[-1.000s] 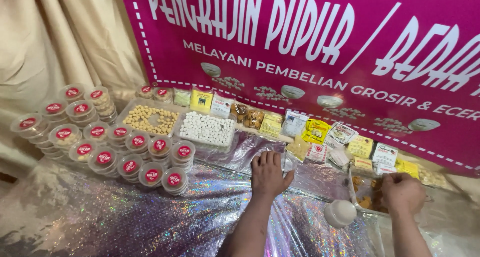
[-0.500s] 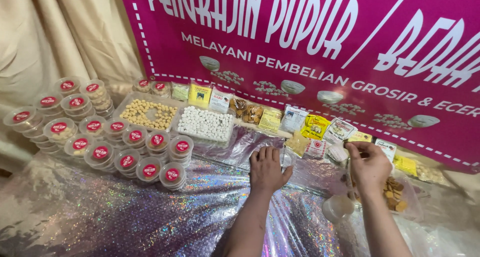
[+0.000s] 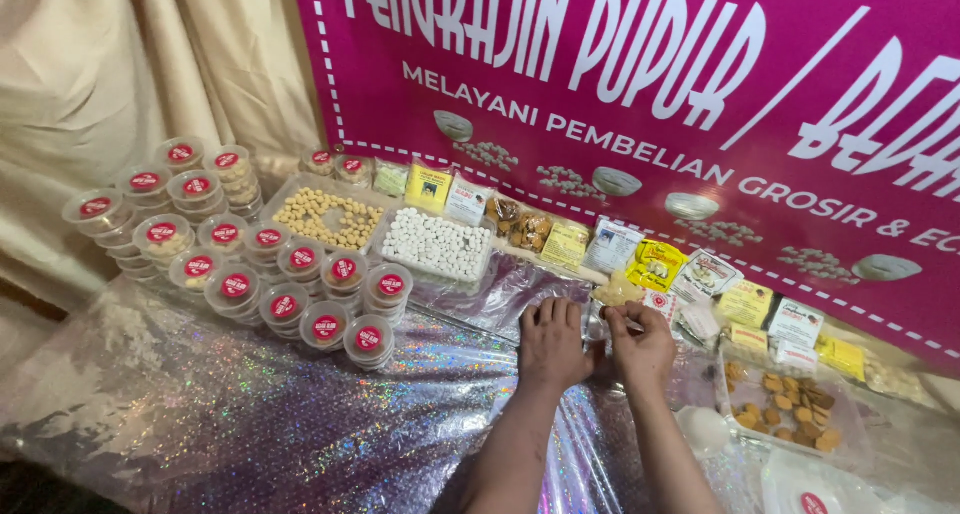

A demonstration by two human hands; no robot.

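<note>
The left hand (image 3: 551,342) lay flat, palm down and fingers spread, on the glittery holographic sheet (image 3: 300,414) that covered the surface. Just beside it, the right hand (image 3: 640,346) was curled, its fingertips pinched on a small clear plastic packet (image 3: 612,296) of pale yellowish pieces lying at the sheet's far edge; how firmly it gripped could not be made out, since the fingers hid the packet's near end.

The sheet was crinkled and iridescent, with a bubbled texture and rainbow sparkle. To the left stood stacked round clear tubs (image 3: 290,284) with red-labelled lids, some piles reaching the cream curtain (image 3: 100,94). Behind them sat a clear rectangular tray of small beige balls (image 3: 322,217) and another of white pellets (image 3: 435,245). A row of flat sachets (image 3: 655,266), yellow, white and green, leaned against the foot of the glossy magenta banner (image 3: 700,94).

To the right, a clear tray of orange-brown discs (image 3: 790,414) was dim and partly blurred. A white round lid (image 3: 815,489) was cut off by the bottom edge.
</note>
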